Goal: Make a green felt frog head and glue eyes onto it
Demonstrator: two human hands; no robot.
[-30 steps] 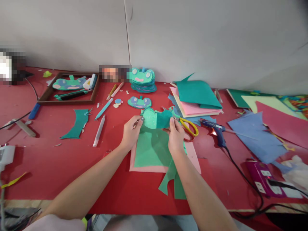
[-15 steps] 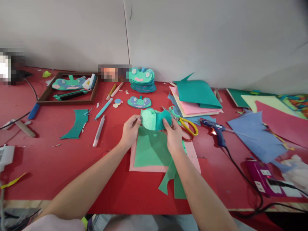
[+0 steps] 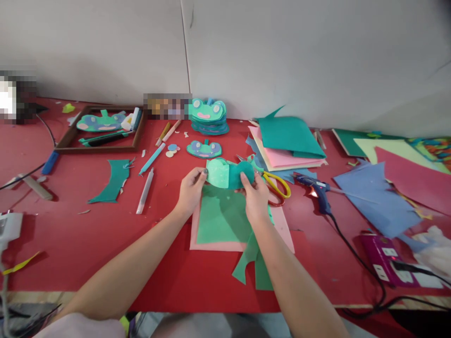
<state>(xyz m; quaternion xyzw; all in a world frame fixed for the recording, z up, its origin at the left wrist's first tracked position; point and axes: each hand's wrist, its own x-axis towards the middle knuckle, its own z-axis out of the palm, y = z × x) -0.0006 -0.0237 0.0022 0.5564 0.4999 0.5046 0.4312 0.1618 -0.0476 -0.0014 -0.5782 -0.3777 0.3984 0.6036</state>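
Note:
Over the stacked sheets, my left hand [image 3: 191, 188] pinches the left end of a mint-green felt cutout [image 3: 217, 174] with rounded lobes. My right hand [image 3: 256, 193] grips a teal felt cutout [image 3: 235, 175], thumb on top. The two colours meet in a straight line at the middle; whether they are joined I cannot tell. Below lie a green sheet [image 3: 221, 218] and a pink sheet [image 3: 200, 247], with green offcuts [image 3: 246, 258] partly under my right forearm. Scissors [image 3: 278, 184] with yellow and red handles lie just right of my right hand.
A frog-face felt piece [image 3: 204, 149] and a stack of similar faces [image 3: 208, 115] lie beyond my hands. To the right are folded felt sheets [image 3: 291, 136], a blue glue gun [image 3: 317, 188] and a purple power strip [image 3: 384, 263]. Pens [image 3: 145, 190] and a brown frame tray [image 3: 98, 150] are left.
The mint half looks slightly flatter, and the teal end has shifted a little to the right with my right hand. Both hands keep their grip.

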